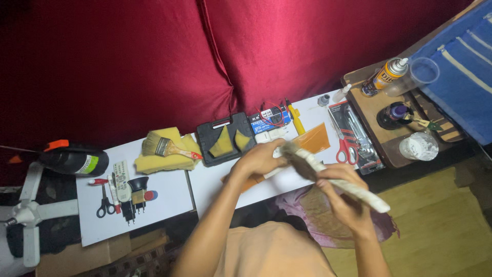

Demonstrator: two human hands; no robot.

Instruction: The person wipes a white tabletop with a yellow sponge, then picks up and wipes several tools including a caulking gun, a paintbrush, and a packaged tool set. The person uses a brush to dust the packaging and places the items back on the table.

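The right hand (344, 197) is closed around the pale handle of a long brush (333, 177), fingers wrapped over it near the lower end. The left hand (260, 159) is curled loosely over a small whitish object at the bristle end; whether it grips that object firmly cannot be told, since the fingers hide it. The brush runs on a diagonal, its dark bristle head pointing up and left toward the left hand, its handle end pointing down and right past the table's front edge.

Both hands hover over the front part of the white table (215, 184), above an orange sheet (312, 139). Just behind the left hand lie a black case (224, 139) holding two yellow wedges and a small electronic unit with red wires (270, 119). Red-handled scissors (346, 146) lie just right of the brush head. Further left, a paintbrush (166, 147) rests on a yellow sponge (164, 160), and a remote control (121, 180) lies near the table's left end. A spray can (384, 76) stands on the brown tray (374, 102) at far right. Bare tabletop shows between the sponge and the left hand.
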